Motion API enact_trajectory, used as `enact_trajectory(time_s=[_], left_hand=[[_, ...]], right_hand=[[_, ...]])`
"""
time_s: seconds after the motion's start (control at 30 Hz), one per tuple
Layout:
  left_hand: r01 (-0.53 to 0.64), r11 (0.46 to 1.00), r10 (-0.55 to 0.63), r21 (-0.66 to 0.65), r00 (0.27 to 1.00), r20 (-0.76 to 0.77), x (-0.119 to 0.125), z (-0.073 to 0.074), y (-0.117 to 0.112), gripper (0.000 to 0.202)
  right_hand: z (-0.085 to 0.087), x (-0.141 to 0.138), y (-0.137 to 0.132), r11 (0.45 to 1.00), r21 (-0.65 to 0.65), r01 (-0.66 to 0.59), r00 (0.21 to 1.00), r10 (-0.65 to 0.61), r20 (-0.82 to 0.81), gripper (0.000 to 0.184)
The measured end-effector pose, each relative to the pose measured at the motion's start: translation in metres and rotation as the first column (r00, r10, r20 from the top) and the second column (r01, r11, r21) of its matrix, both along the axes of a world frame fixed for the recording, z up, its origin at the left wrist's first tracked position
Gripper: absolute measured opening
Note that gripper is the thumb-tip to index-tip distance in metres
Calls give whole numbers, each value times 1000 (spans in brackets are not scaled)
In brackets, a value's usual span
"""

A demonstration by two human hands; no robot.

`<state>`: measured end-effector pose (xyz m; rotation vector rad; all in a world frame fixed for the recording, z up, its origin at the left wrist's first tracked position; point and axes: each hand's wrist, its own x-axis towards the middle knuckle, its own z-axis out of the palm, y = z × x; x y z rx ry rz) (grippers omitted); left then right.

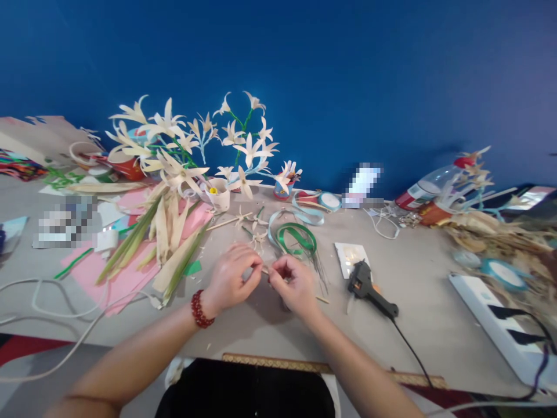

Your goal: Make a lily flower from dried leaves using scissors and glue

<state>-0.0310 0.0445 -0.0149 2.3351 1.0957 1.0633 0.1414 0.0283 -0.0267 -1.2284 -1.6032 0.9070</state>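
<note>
My left hand (232,277) and my right hand (292,283) meet at the middle of the table, both with fingers pinched round a thin wooden stick (322,299) that runs under my right hand. A red bead bracelet (199,309) circles my left wrist. Just behind my hands lies a loop of green ribbon (297,238). To the left, long pale leaf strips (167,241) rest on pink paper (117,276).
A black glue gun (364,285) lies right of my hands, its cord trailing to the table edge. A white power strip (491,319) sits far right. Handmade pale flowers (183,145) stand at the back against a blue wall. White cables (52,302) loop at left.
</note>
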Motion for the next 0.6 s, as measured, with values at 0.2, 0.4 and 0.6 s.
enact_trajectory(time_s=[0.2,0.4,0.6], left_hand=[[-9,999,11,49,999,-36,1,0,0,9],[9,998,-5,70,999,-53,2,2,-3,12],[-39,997,37,71,999,18,-3,0,-3,11]], right_hand=[[4,0,0,997,22,-74,993,71,97,9],[4,3,1,996,72,-50,982,36,184,11],[9,20,8,977,182,106,952,-153,264,10]])
